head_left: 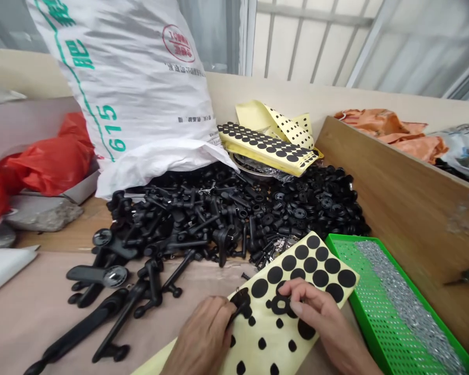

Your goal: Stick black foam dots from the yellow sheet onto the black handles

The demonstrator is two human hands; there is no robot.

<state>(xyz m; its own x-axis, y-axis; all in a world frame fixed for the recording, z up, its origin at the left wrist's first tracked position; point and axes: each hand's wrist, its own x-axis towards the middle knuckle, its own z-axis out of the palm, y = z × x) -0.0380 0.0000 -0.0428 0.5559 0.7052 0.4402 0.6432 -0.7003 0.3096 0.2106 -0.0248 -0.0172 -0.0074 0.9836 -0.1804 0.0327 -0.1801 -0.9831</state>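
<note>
Now the right hand [316, 312] pinches a small black ring-shaped plastic part [281, 304] between narrow fingers, just above a yellow backing sheet of black round stickers [266, 325]. The left hand [199, 338] perhaps holds another black part [240, 304], but the view is poor. A weak pinch could drop a part onto the sticky dots, where it may stick crooked.

Premises assessed as a small-parts assembly workshop. Evidence: a bulk heap of black plastic parts [234, 213] on a workbench [35, 312], sheets of adhesive black discs [273, 146], and a green perforated tray [359, 281] of small metal pieces [402, 302]. A woven bulk sack [128, 88] and wooden partition board [398, 187] stand alongside, consistent with light industrial use.
</note>
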